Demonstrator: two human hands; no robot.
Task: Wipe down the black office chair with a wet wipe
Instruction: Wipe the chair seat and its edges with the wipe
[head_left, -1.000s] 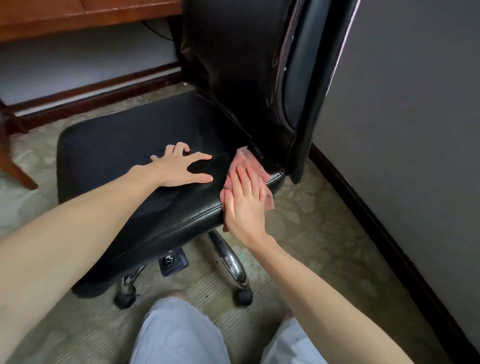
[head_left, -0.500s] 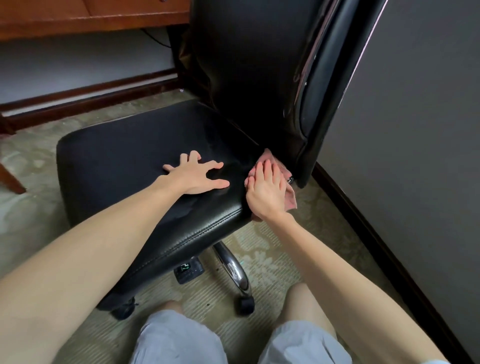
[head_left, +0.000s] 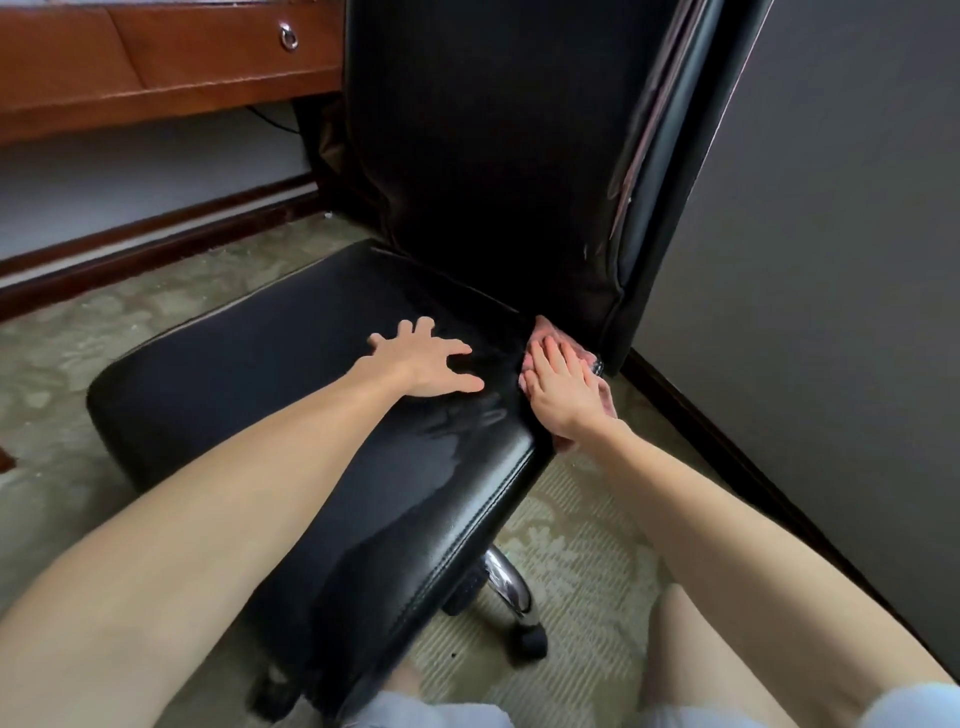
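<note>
Black chair (head_left: 291, 374), pink wipe (head_left: 550, 328), reddish-brown desk (head_left: 156, 67), pale green patterned carpet (head_left: 582, 561).

- A reddish-brown wooden desk (head_left: 156, 67) runs across the top left, with 1 metal ring pull (head_left: 289, 39) on its drawer front.
- A thin black cable (head_left: 272, 123) hangs below the desk against a pale wall (head_left: 130, 176).
- A dark baseboard (head_left: 156, 244) lines that wall's foot.
- Pale green patterned carpet (head_left: 587, 561) covers the floor.
- A plain grey wall (head_left: 831, 260) fills the right side.
</note>
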